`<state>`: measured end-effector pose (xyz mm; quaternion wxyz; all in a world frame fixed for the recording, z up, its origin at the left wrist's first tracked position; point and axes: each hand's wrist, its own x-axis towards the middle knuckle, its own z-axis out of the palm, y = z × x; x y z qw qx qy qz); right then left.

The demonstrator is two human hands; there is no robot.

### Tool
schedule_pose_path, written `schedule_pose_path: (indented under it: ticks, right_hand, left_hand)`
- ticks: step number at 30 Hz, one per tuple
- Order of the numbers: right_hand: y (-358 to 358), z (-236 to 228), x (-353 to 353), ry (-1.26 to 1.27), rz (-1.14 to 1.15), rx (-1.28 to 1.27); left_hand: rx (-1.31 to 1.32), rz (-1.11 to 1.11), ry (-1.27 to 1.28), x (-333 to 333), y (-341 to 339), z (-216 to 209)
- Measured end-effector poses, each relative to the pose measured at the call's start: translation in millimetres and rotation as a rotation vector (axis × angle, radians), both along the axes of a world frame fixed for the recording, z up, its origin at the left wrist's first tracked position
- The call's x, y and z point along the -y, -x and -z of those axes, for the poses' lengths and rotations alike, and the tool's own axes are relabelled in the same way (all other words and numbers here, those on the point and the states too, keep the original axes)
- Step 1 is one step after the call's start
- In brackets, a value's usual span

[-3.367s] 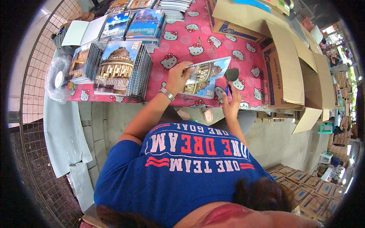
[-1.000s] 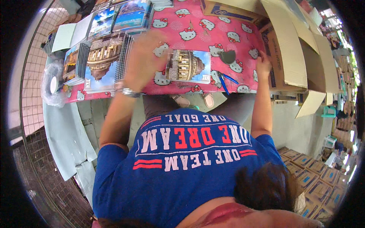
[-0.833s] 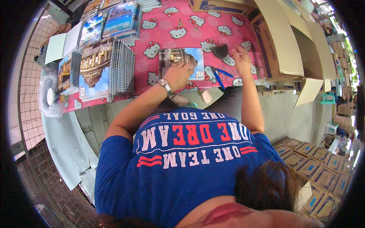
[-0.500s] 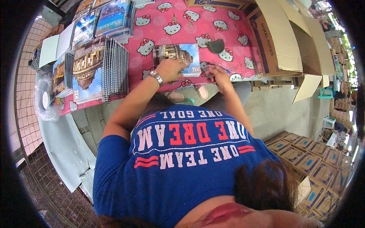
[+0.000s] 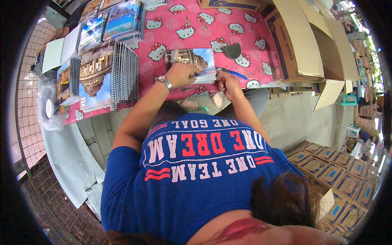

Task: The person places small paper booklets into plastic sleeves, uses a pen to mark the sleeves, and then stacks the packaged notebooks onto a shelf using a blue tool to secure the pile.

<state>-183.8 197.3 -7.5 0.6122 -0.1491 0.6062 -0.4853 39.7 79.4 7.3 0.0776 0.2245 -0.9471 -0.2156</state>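
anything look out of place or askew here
Yes: the top notebook of the thick front stack lies upside down, its pictured dome at the near end, unlike the upright blue seaside notebook behind it.

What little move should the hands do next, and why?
Maybe the right hand should ease the blue-handled tool slightly left, toward the notebook: it holds the tool close beside the notebook's right edge, and the left hand is on the notebook, probably steadying it.

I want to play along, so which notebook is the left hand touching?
The notebook lying by itself on the pink tablecloth, under the left hand. The other notebooks are over to its left, mostly in stacks.
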Motion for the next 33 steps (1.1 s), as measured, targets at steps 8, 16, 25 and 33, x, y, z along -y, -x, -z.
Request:
schedule_pose_path:
  ticks: [8, 16, 25, 33]
  right_hand:
    - [-26, -14, -5, 0.233, -0.309, -1.128]
    - [-34, 4, -8, 0.413, -0.277, -1.285]
    - [-2, 1, 24, -0.011, -0.042, 0.129]
    - [-27, -31, 14, 0.434, -0.169, -0.579]
  left_hand:
    - [-0.126, -0.205, -0.046, -13, -10, 17]
    - [-0.219, -0.331, 0.029, -32, -5, 17]
    - [-0.089, -0.232, -0.017, -31, -3, 6]
    - [-0.350, -0.415, 0.449, 1, 25, -82]
